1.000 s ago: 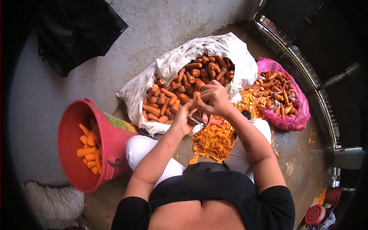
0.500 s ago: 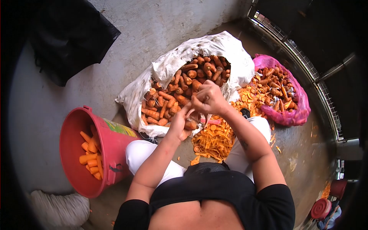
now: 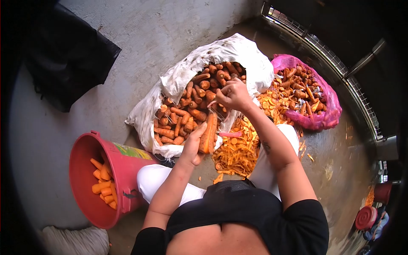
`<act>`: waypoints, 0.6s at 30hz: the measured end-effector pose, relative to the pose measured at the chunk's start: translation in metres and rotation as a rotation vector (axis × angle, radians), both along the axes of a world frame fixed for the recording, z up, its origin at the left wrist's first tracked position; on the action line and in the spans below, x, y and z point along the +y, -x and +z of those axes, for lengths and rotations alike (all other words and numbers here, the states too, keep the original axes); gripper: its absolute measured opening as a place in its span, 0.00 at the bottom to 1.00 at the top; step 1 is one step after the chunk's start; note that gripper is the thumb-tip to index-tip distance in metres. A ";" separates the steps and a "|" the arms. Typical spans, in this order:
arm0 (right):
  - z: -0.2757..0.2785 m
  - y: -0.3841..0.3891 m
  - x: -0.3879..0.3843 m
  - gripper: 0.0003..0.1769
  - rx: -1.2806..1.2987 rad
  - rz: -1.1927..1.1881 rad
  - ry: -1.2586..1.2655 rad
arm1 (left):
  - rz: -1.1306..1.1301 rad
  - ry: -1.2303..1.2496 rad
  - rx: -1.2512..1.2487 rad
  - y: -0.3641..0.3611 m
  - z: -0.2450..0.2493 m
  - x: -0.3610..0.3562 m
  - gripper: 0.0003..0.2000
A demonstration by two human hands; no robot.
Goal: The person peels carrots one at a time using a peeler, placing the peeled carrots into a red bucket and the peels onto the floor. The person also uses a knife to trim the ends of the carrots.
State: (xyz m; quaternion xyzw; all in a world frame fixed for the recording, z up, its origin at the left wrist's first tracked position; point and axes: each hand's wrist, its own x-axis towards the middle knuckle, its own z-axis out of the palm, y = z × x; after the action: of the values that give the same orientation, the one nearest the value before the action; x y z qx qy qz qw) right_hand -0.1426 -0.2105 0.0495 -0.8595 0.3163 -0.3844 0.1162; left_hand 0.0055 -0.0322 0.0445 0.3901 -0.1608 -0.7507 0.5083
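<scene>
My left hand point(image 3: 196, 144) is wrapped round a large carrot point(image 3: 208, 135) that stands nearly upright, with lighter orange strips showing along its side. Just above the carrot's upper end, my right hand point(image 3: 233, 95) is closed; what it holds is too small to make out. Behind both hands lies an open white sack point(image 3: 260, 63) full of unpeeled carrots point(image 3: 169, 133). A pile of orange peelings point(image 3: 238, 158) is on the floor right of the held carrot, near a pink strip point(image 3: 230, 134).
At the left a red bucket point(image 3: 131, 168) lies tilted with peeled carrots point(image 3: 101, 187) inside. A pink bag point(image 3: 335, 106) of carrot pieces sits at the right. A black cloth point(image 3: 70, 55) hangs on the wall. A pale sack point(image 3: 76, 241) is at the lower left.
The carrot now stands more upright in my left hand and shows peeled strips. My right hand has shifted slightly away from my left hand, and the whole view has turned a little.
</scene>
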 end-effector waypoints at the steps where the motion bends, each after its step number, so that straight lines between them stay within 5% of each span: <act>1: 0.003 0.005 -0.005 0.15 0.219 -0.130 0.042 | -0.022 0.013 -0.018 -0.001 0.003 -0.001 0.16; 4: 0.008 0.031 -0.032 0.21 0.428 -0.417 -0.179 | -0.018 0.060 -0.073 0.008 0.030 0.008 0.20; 5: 0.004 0.037 -0.038 0.24 0.399 -0.460 -0.061 | -0.019 0.112 -0.077 0.002 0.021 0.007 0.25; 9: 0.020 0.041 -0.019 0.23 0.250 -0.369 -0.123 | 0.158 0.604 -1.275 -0.016 -0.035 -0.006 0.26; 13: 0.030 0.028 0.004 0.21 0.026 -0.196 -0.365 | 0.117 0.082 -0.240 -0.022 -0.003 -0.014 0.19; 18: 0.031 0.004 0.033 0.19 -0.025 0.030 -0.149 | 0.249 -0.084 0.054 -0.019 -0.011 -0.029 0.17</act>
State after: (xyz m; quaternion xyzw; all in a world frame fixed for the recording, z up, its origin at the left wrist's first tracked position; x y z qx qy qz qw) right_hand -0.1469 -0.1777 0.0800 -0.8481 0.3296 -0.3689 0.1895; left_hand 0.0248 -0.0614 0.0333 0.4077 -0.0657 -0.6980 0.5851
